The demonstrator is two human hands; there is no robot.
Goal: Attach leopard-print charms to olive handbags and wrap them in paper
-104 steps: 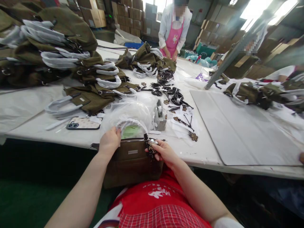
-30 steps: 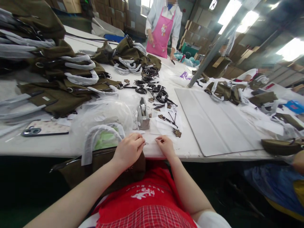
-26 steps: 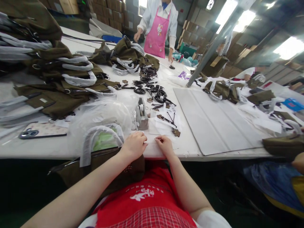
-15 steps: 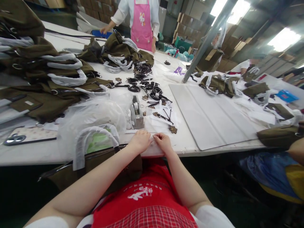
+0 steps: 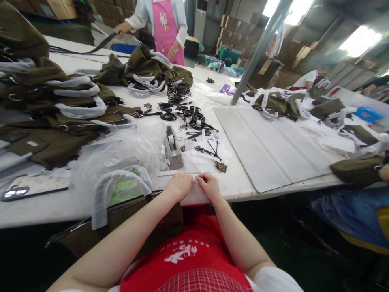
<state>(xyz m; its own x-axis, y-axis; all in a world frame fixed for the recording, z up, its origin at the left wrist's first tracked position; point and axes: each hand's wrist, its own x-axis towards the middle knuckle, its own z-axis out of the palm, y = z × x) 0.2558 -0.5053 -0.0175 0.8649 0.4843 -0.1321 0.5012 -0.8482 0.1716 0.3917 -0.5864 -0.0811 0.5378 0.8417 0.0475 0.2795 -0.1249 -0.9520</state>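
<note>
The right hand presses thumb and forefinger together beside the left hand, whose fingertips are hidden; I cannot tell what they pinch. Left of both, at the near table edge, the olive bag lies partly behind the left forearm. Farther off stands a tape dispenser, then right, a flower charm.

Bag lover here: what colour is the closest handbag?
The handbag is dark olive-brown in the head view.

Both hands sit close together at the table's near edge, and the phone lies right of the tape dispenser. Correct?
Wrong side for the phone: the head view shows it left of the tape dispenser. The left hand and right hand are as you say.
</note>
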